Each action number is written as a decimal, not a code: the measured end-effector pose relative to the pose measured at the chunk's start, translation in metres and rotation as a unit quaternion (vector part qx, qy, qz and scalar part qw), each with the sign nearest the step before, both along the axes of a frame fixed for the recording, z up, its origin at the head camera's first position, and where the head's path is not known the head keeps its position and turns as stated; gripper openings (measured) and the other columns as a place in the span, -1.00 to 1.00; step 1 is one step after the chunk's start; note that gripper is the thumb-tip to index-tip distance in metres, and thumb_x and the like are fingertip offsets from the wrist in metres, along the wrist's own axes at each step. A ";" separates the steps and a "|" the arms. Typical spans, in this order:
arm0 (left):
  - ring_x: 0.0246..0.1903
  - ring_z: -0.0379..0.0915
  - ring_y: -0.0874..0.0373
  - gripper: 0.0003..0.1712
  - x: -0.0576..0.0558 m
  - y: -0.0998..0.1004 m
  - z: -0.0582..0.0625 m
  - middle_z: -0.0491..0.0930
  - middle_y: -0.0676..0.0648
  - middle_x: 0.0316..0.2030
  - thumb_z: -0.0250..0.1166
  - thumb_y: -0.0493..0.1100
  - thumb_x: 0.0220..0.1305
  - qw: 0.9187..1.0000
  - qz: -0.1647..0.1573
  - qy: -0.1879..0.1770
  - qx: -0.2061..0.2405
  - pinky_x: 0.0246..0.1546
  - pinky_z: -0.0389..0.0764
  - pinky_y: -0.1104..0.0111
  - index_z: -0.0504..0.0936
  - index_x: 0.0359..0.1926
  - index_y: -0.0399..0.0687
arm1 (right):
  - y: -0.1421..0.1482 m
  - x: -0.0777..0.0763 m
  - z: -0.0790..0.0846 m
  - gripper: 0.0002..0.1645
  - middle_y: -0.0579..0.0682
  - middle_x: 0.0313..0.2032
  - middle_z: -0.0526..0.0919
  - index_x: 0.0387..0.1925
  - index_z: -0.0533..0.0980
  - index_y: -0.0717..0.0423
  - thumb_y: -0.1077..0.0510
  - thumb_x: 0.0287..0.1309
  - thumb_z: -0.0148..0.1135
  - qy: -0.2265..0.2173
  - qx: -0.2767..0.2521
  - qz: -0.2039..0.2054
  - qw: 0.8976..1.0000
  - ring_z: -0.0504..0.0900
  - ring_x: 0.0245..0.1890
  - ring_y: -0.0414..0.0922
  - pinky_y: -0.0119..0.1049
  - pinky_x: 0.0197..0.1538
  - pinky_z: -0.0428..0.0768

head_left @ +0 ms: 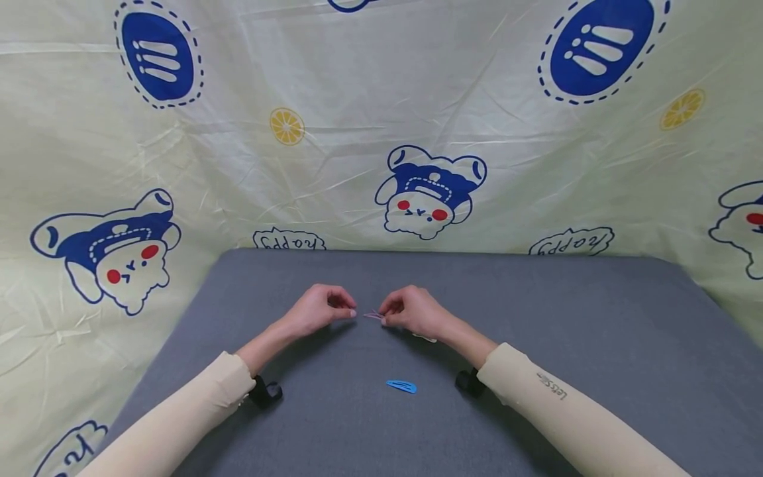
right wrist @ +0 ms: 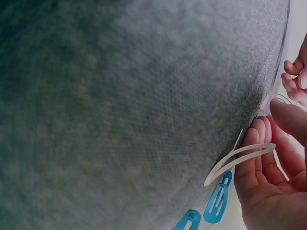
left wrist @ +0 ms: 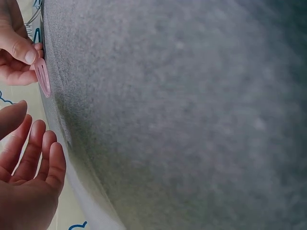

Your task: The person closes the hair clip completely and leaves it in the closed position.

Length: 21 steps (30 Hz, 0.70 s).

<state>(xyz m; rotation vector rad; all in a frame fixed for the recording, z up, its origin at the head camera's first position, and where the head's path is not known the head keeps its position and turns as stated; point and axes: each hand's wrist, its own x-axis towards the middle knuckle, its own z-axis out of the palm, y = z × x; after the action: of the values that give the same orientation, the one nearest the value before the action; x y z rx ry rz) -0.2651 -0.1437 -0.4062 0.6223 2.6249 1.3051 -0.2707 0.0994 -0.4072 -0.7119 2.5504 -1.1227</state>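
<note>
Between thumb and fingertips, my right hand (head_left: 418, 313) pinches a pink snap hair clip (left wrist: 43, 78), whose narrow end points toward the left hand. My left hand (head_left: 317, 310) is held a short way from that clip, fingers loosely bent and nothing in them, as the left wrist view shows. A cream hair clip (right wrist: 238, 160), sprung apart, overlaps the right fingers in the right wrist view; in the head view only a bit of it shows below that hand. A blue hair clip (head_left: 402, 386) lies on the table nearer the body.
Grey cloth covers the table (head_left: 596, 371). In the right wrist view a second blue hair clip (right wrist: 218, 199) appears close to the right hand. A pale printed sheet (head_left: 334, 172) hangs behind the table's far edge. Each wrist wears a black camera mount (head_left: 265, 392).
</note>
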 end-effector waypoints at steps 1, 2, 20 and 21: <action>-0.32 0.47 0.13 -0.87 0.000 0.000 0.000 0.61 0.02 -0.36 0.40 -0.25 0.21 1.000 0.001 0.000 0.000 -0.34 0.48 0.29 0.71 -0.22 -0.18 | 0.000 0.000 0.000 -0.84 -0.10 -0.38 0.63 -0.17 0.68 0.11 0.25 0.19 0.35 -0.001 0.002 -0.001 1.000 0.52 -0.35 -0.11 -0.26 -0.29 0.52; -0.32 0.47 0.13 -0.87 0.000 -0.001 -0.001 0.61 0.03 -0.37 0.40 -0.25 0.21 1.000 0.002 0.000 0.000 -0.34 0.48 0.29 0.71 -0.22 -0.18 | 0.000 -0.001 -0.001 -0.84 -0.11 -0.38 0.63 -0.18 0.68 0.10 0.25 0.18 0.35 -0.001 0.004 -0.003 1.000 0.52 -0.36 -0.11 -0.26 -0.29 0.52; -0.33 0.44 0.10 -0.88 0.003 -0.004 -0.005 0.59 -0.01 -0.36 0.40 -0.25 0.21 1.000 -0.014 -0.006 0.012 -0.37 0.48 0.29 0.71 -0.22 -0.18 | -0.004 0.001 -0.001 -0.92 -0.13 -0.43 0.60 -0.29 0.67 0.06 0.29 0.19 0.33 0.022 0.025 -0.011 0.999 0.49 -0.36 -0.12 -0.25 -0.25 0.48; -0.33 0.44 0.10 -0.88 0.003 -0.004 -0.005 0.59 -0.01 -0.36 0.40 -0.25 0.21 1.000 -0.013 -0.007 0.012 -0.37 0.48 0.29 0.71 -0.22 -0.17 | -0.004 0.001 -0.001 -0.92 -0.13 -0.43 0.60 -0.29 0.67 0.06 0.29 0.20 0.32 0.023 0.024 -0.011 0.999 0.49 -0.36 -0.12 -0.25 -0.25 0.48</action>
<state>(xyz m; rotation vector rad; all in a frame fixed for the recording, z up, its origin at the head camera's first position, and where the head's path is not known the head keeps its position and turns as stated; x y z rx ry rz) -0.2624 -0.1475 -0.4110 0.6447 2.5854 1.3302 -0.2695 0.0958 -0.4081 -0.7081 2.6199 -1.0589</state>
